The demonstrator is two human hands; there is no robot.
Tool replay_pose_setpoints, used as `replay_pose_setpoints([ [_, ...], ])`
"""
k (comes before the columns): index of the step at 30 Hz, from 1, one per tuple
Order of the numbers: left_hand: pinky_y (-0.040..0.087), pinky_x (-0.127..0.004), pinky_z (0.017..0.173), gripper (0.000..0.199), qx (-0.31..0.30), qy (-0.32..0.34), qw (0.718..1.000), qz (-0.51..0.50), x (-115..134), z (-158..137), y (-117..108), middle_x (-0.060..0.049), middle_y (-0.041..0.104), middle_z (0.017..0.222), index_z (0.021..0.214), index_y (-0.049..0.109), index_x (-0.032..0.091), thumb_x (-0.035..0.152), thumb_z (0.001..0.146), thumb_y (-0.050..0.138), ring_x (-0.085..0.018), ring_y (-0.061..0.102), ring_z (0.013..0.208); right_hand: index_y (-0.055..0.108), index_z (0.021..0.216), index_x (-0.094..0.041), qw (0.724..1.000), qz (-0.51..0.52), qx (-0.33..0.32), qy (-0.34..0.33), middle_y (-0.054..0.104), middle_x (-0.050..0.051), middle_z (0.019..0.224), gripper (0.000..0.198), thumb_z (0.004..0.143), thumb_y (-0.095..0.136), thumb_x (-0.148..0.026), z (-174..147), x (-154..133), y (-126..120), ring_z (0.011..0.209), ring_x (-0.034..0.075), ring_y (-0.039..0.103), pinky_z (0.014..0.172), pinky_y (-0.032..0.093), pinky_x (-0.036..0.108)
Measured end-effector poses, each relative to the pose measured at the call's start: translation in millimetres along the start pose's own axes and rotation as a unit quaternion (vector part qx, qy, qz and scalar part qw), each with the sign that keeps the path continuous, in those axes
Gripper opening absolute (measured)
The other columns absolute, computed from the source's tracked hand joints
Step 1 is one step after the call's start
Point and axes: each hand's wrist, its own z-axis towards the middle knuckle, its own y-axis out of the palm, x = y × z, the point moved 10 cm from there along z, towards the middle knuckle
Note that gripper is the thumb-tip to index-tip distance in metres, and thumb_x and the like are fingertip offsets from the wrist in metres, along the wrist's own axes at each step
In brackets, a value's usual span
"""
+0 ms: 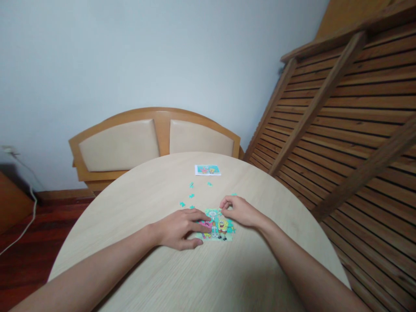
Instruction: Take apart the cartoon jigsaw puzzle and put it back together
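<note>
A partly joined jigsaw puzzle [223, 234] with colourful cartoon figures on a green ground lies on the round table. My left hand [182, 227] rests flat over its left side, fingers stretched out and slightly spread, hiding that part. At the upper right edge of the puzzle, the thumb and forefinger of my right hand [238, 209] are pinched together on a jigsaw piece, mostly hidden by the fingertips. Loose jigsaw pieces lie beyond my left hand, among them one piece [191, 196] and another piece [182, 204]. One more piece [234, 194] shows just behind my right hand.
A small picture card [208, 170] with the same kind of cartoon lies toward the far side of the pale wooden table [156, 277]. Behind the table stands a padded headboard [120, 147] against the wall. Slatted wood [351, 121] leans along the right.
</note>
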Motion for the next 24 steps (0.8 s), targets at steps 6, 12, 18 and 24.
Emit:
replay_pose_setpoints([
  [6,0.049,-0.037,0.101,0.031,0.057,-0.08,0.995,0.03,-25.1,-2.0,-13.8,-0.009,0.065,0.124,0.124,0.063,0.022,0.029,0.096,0.053,-0.023,0.061,0.114,0.07,0.091,-0.02,0.996,-0.085,0.033,-0.003,0.075,0.001,0.089,0.018,0.078,0.059,-0.015,-1.5,4.9,-13.8,0.088,0.019,0.067,0.083,0.042,0.03],
  [12,0.048,-0.042,0.104,0.031,0.137,-0.202,0.966,0.088,-72.3,-15.7,-22.5,-0.011,0.062,0.13,0.124,0.062,0.02,0.026,0.094,0.054,-0.025,0.058,0.12,0.071,0.091,-0.021,0.988,-0.151,0.034,-0.006,0.075,0.002,0.091,0.016,0.083,0.058,-0.017,-4.4,6.5,-19.3,0.096,0.022,0.064,0.089,0.037,0.034],
  [18,0.041,-0.045,0.112,0.042,0.106,-0.223,0.956,0.156,-95.2,-5.5,-14.2,-0.015,0.054,0.142,0.134,0.055,0.016,0.032,0.096,0.053,-0.028,0.05,0.132,0.07,0.098,-0.022,0.984,-0.173,0.031,-0.007,0.074,0.004,0.1,0.016,0.086,0.059,-0.023,-6.6,17.4,-29.1,0.103,0.024,0.062,0.092,0.036,0.038],
  [24,0.034,-0.045,0.117,0.048,0.025,-0.216,0.961,0.168,-121.7,35.2,-0.3,-0.013,0.045,0.152,0.144,0.046,0.015,0.033,0.099,0.044,-0.028,0.043,0.14,0.07,0.1,-0.021,0.984,-0.174,0.038,-0.002,0.073,0.006,0.107,0.02,0.087,0.056,-0.018,-4.8,44.2,-45.0,0.103,0.023,0.065,0.091,0.043,0.034],
])
